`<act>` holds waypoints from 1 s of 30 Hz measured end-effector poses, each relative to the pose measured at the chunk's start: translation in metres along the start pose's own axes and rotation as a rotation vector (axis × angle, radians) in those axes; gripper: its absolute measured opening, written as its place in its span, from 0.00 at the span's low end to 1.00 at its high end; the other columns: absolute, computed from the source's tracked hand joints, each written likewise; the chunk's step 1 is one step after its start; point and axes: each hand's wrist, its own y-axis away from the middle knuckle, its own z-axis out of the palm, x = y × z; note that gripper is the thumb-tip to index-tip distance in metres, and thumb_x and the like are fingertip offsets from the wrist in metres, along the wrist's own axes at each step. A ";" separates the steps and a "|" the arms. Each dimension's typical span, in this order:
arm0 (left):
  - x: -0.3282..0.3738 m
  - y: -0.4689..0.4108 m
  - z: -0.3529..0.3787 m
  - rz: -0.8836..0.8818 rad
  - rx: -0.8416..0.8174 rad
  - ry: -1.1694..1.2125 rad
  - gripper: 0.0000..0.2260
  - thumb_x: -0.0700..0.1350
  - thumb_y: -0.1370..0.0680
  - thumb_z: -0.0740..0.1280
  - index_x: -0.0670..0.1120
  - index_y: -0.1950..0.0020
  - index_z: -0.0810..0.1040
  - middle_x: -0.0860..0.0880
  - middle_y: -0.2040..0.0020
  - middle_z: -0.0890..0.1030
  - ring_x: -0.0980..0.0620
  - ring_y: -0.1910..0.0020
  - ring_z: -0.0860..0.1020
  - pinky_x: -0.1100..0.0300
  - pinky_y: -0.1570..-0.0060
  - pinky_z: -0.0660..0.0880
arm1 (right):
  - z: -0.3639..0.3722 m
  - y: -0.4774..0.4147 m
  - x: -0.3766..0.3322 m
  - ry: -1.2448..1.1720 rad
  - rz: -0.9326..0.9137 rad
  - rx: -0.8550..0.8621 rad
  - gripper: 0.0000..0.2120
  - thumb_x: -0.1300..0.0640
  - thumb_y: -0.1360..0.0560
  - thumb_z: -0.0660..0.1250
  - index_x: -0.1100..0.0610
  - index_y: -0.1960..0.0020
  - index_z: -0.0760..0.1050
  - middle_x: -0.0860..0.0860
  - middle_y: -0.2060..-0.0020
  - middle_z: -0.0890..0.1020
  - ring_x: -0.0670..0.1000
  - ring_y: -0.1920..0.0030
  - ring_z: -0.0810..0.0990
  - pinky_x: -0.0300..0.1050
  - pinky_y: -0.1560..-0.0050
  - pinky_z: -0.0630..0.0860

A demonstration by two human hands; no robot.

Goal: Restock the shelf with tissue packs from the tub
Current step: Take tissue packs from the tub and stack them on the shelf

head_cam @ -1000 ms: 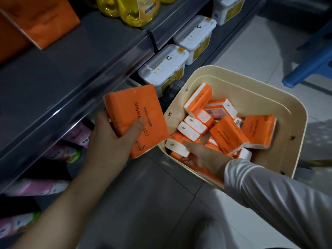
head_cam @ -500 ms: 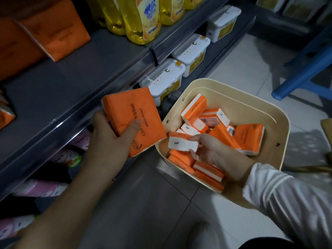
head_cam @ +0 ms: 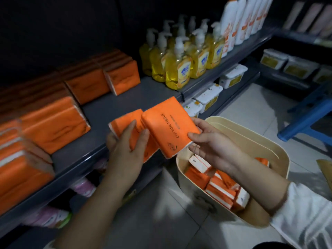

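Observation:
My left hand (head_cam: 125,150) grips an orange tissue pack (head_cam: 124,123) at the front edge of the grey shelf (head_cam: 111,108). Beside it, my right hand (head_cam: 208,141) holds a second orange pack (head_cam: 168,126) printed "COTTON TISSUE", tilted and touching the first one. Below my right forearm stands the cream tub (head_cam: 251,139) on the floor, with several orange and white packs (head_cam: 215,186) inside. More orange packs (head_cam: 53,121) sit stacked on the shelf to the left and at the back.
Yellow pump bottles (head_cam: 179,63) and white bottles (head_cam: 240,20) fill the shelf's right part. White lidded boxes (head_cam: 208,96) line the lower shelf, pink packs (head_cam: 84,186) lie beneath. A blue stool (head_cam: 309,119) stands right of the tub on the tiled floor.
My right hand lifted a pack out of the tub and brought it up against the one in my left hand. Both hands rose to shelf level; the view tilted up.

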 end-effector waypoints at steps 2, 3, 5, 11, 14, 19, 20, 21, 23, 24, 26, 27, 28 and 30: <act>0.005 0.006 -0.013 -0.020 0.031 0.075 0.34 0.68 0.35 0.58 0.61 0.30 0.64 0.53 0.32 0.58 0.56 0.38 0.64 0.50 0.31 0.63 | 0.025 0.000 -0.001 0.010 -0.034 -0.085 0.20 0.71 0.28 0.62 0.52 0.41 0.74 0.47 0.52 0.80 0.46 0.56 0.80 0.38 0.56 0.78; 0.006 0.007 -0.019 -0.021 0.051 0.125 0.32 0.68 0.35 0.59 0.63 0.32 0.64 0.54 0.35 0.59 0.56 0.38 0.64 0.48 0.32 0.65 | 0.037 -0.001 -0.001 0.016 -0.052 -0.112 0.21 0.70 0.30 0.63 0.53 0.41 0.74 0.48 0.51 0.81 0.47 0.53 0.80 0.41 0.51 0.77; 0.004 0.009 -0.032 0.007 0.098 0.200 0.21 0.64 0.32 0.63 0.65 0.40 0.67 0.56 0.38 0.61 0.57 0.38 0.66 0.47 0.34 0.67 | 0.059 -0.005 0.002 0.021 -0.079 -0.127 0.22 0.67 0.33 0.65 0.54 0.40 0.74 0.50 0.49 0.80 0.49 0.51 0.79 0.44 0.46 0.76; -0.011 0.013 -0.067 0.176 0.229 0.094 0.22 0.53 0.27 0.68 0.54 0.35 0.70 0.52 0.36 0.61 0.54 0.35 0.65 0.58 0.36 0.65 | 0.098 -0.014 0.029 0.078 -0.101 -0.130 0.25 0.60 0.35 0.70 0.57 0.38 0.73 0.52 0.48 0.82 0.50 0.49 0.81 0.46 0.44 0.77; -0.016 0.015 -0.081 0.271 0.283 -0.021 0.20 0.50 0.27 0.70 0.52 0.37 0.71 0.51 0.33 0.60 0.55 0.35 0.63 0.69 0.41 0.63 | 0.108 -0.018 0.028 0.433 -0.274 -0.083 0.31 0.59 0.38 0.77 0.54 0.36 0.73 0.52 0.43 0.81 0.50 0.42 0.78 0.47 0.43 0.76; -0.022 0.017 -0.097 0.303 0.279 0.013 0.17 0.54 0.27 0.68 0.59 0.40 0.70 0.55 0.34 0.60 0.60 0.36 0.61 0.65 0.40 0.68 | 0.134 -0.018 0.018 0.621 -0.429 -0.141 0.35 0.55 0.39 0.79 0.45 0.36 0.69 0.46 0.42 0.79 0.44 0.41 0.77 0.42 0.45 0.77; -0.023 0.018 -0.100 0.280 0.271 0.044 0.17 0.54 0.28 0.68 0.60 0.41 0.69 0.56 0.34 0.60 0.61 0.37 0.62 0.57 0.40 0.72 | 0.141 -0.016 0.017 0.654 -0.444 -0.144 0.35 0.54 0.39 0.78 0.44 0.35 0.67 0.44 0.42 0.78 0.43 0.41 0.77 0.40 0.45 0.77; -0.025 0.017 -0.102 0.258 0.268 0.060 0.17 0.55 0.28 0.67 0.59 0.41 0.70 0.57 0.35 0.60 0.60 0.37 0.62 0.52 0.41 0.74 | 0.146 -0.015 0.018 0.689 -0.466 -0.147 0.37 0.53 0.39 0.76 0.43 0.34 0.65 0.42 0.40 0.76 0.40 0.40 0.75 0.38 0.44 0.76; -0.028 0.016 -0.107 0.233 0.272 0.077 0.18 0.56 0.29 0.66 0.58 0.41 0.70 0.57 0.37 0.60 0.56 0.36 0.63 0.50 0.42 0.74 | 0.155 -0.015 0.018 0.725 -0.501 -0.140 0.40 0.53 0.39 0.75 0.41 0.32 0.60 0.39 0.37 0.71 0.35 0.38 0.71 0.33 0.43 0.74; -0.029 0.016 -0.108 0.230 0.281 0.094 0.17 0.56 0.29 0.66 0.59 0.41 0.70 0.56 0.38 0.61 0.55 0.36 0.64 0.53 0.40 0.72 | 0.158 -0.016 0.019 0.707 -0.501 -0.115 0.42 0.54 0.39 0.77 0.40 0.32 0.59 0.39 0.36 0.70 0.35 0.37 0.70 0.34 0.44 0.74; -0.030 0.014 -0.111 0.221 0.327 0.147 0.17 0.53 0.28 0.67 0.57 0.41 0.70 0.53 0.37 0.62 0.55 0.35 0.65 0.64 0.39 0.67 | 0.161 -0.018 0.021 0.601 -0.457 -0.063 0.41 0.53 0.39 0.76 0.41 0.32 0.60 0.42 0.37 0.72 0.40 0.38 0.72 0.39 0.45 0.76; -0.031 0.013 -0.113 0.210 0.351 0.175 0.17 0.52 0.28 0.67 0.56 0.40 0.70 0.52 0.36 0.63 0.56 0.35 0.65 0.70 0.41 0.64 | 0.163 -0.019 0.023 0.546 -0.414 -0.050 0.38 0.53 0.39 0.74 0.44 0.32 0.62 0.44 0.39 0.74 0.43 0.40 0.75 0.42 0.46 0.77; -0.031 0.012 -0.115 0.197 0.363 0.204 0.18 0.52 0.27 0.67 0.56 0.39 0.70 0.53 0.36 0.63 0.58 0.36 0.65 0.75 0.45 0.63 | 0.163 -0.020 0.026 0.503 -0.367 -0.054 0.36 0.52 0.38 0.72 0.46 0.32 0.64 0.46 0.42 0.77 0.46 0.43 0.78 0.44 0.45 0.77; -0.030 0.011 -0.118 0.186 0.355 0.250 0.18 0.52 0.26 0.67 0.57 0.38 0.69 0.55 0.36 0.62 0.60 0.39 0.65 0.80 0.51 0.64 | 0.165 -0.021 0.032 0.420 -0.288 -0.093 0.31 0.53 0.35 0.70 0.50 0.33 0.67 0.48 0.47 0.81 0.48 0.49 0.82 0.45 0.48 0.79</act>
